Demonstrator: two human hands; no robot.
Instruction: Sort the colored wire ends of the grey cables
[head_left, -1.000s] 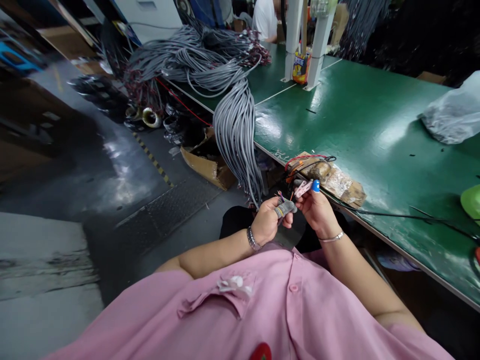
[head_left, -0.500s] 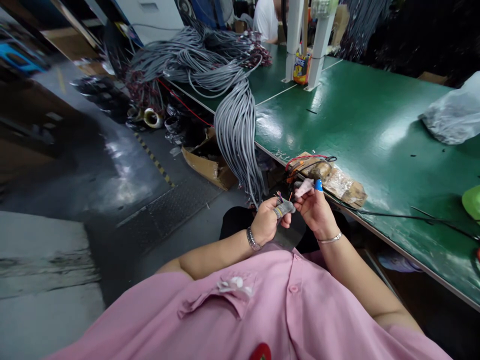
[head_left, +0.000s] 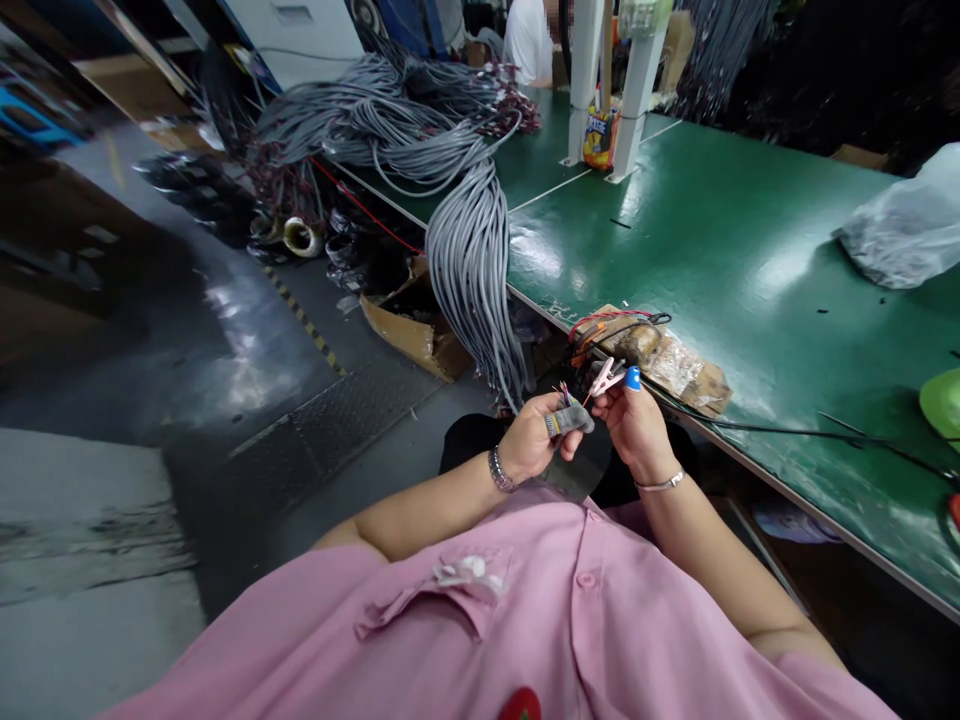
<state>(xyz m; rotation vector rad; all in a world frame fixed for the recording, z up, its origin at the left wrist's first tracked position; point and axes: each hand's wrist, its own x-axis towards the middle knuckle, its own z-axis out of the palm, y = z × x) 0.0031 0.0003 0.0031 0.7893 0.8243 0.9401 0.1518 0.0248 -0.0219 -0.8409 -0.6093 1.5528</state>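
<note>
My left hand (head_left: pixel 536 437) is closed around the end of a cable, and thin coloured wires (head_left: pixel 564 393) stick up from the grip. A grey knit cover with a yellow band sits on one of its fingers. Just to the right, my right hand (head_left: pixel 634 430) pinches a small pale pink clip (head_left: pixel 606 378), shaped like a clothes peg. Its thumb wears a blue cover (head_left: pixel 632 378). One orange wire (head_left: pixel 587 399) runs from the left hand up to the clip's lower end; whether the clip bites it, I cannot tell.
A taped wooden block (head_left: pixel 679 368) with red and black leads lies at the green table's edge (head_left: pixel 750 455). Bundled grey cables (head_left: pixel 472 250) hang over the table on the left, above an open cardboard box (head_left: pixel 409 325). A clear plastic bag (head_left: pixel 904 225) rests at right.
The pink clip, blurred before, now shows its two arms distinctly and has tilted in my right hand. The orange wire now leans toward the clip. My left hand has barely moved.
</note>
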